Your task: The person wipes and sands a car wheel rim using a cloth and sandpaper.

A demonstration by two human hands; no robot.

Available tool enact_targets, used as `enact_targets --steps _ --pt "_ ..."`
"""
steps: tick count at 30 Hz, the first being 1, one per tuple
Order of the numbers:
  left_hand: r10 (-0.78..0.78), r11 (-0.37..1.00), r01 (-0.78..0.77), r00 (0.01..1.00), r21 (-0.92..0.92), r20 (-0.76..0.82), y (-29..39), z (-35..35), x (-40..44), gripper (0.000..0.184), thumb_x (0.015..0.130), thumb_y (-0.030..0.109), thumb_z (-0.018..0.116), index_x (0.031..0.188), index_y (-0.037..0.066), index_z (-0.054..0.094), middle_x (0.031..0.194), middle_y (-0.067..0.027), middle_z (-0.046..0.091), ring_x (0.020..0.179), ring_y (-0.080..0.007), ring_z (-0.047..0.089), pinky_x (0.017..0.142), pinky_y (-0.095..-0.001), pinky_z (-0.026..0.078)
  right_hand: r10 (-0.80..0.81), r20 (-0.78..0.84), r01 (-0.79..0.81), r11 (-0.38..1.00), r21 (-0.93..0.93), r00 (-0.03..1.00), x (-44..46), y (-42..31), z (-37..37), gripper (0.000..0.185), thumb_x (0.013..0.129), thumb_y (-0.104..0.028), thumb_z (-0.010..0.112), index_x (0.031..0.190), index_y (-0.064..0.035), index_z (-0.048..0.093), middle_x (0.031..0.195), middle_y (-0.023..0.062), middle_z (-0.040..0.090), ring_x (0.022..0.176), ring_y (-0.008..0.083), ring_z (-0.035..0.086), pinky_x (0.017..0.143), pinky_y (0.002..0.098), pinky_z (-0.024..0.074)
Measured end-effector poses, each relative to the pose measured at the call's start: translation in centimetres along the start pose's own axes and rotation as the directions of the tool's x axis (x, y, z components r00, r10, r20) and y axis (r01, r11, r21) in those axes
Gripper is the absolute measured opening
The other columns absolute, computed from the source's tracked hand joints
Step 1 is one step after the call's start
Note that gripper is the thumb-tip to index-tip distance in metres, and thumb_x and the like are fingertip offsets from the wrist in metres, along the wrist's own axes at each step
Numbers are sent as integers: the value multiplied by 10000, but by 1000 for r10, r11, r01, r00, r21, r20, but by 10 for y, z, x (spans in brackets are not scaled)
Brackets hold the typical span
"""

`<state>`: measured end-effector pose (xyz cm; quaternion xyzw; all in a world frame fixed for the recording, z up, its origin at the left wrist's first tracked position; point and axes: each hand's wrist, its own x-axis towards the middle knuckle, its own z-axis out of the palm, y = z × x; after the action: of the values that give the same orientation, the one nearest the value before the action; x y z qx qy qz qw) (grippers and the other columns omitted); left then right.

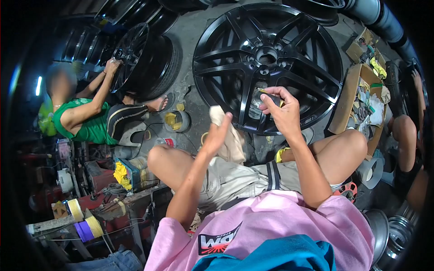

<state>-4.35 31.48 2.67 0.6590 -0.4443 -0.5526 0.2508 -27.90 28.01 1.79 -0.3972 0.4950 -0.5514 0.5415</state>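
A large glossy black wheel rim (pixel 266 56) lies face up in front of my knees. My right hand (pixel 288 113) is over its near edge, thumb and fingers pinched on a small dark piece with a yellow edge (pixel 270 95), which looks like folded sandpaper. Wrapped in my left hand (pixel 218 135) is a beige cloth (pixel 233 147); one end sticks up above the fingers and the rest hangs toward my lap. The left hand is beside the rim, apart from it.
To the left, a person in a green top (pixel 86 115) handles another black wheel (pixel 158 63). A cardboard box (pixel 346 97) of scraps stands right of the rim. A small tub (pixel 176 122) with yellow pieces is on the floor. Another person's knee (pixel 403 128) shows at far right.
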Motion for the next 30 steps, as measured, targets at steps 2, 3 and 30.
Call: enact_targets --steps 2,3,30 --pt "77 996 -79 996 43 39 -15 13 -12 709 1133 509 544 1587 -30 469 1511 -147 604 1376 -242 568 1191 -383 413 11 2 -11 1000 -19 1000 1 3 -1 204 1010 -89 758 1166 31 704 998 96 742 778 148 777 634 262 621" --pt "79 996 -81 996 41 37 -10 10 -18 709 1133 509 544 1587 -30 469 1511 -147 604 1376 -242 568 1191 -383 413 2 -8 -2 1000 -13 1000 0 2 0 193 1020 -98 747 1152 27 681 982 93 739 767 147 774 632 262 621" --pt "344 -36 -522 794 852 501 44 -94 5 996 720 35 770 1653 61 420 1742 -159 372 975 -309 735 884 -399 620 -140 338 321 756 -570 931 12 -37 65 257 954 -60 787 1206 -8 795 821 81 620 697 133 584 637 280 477"
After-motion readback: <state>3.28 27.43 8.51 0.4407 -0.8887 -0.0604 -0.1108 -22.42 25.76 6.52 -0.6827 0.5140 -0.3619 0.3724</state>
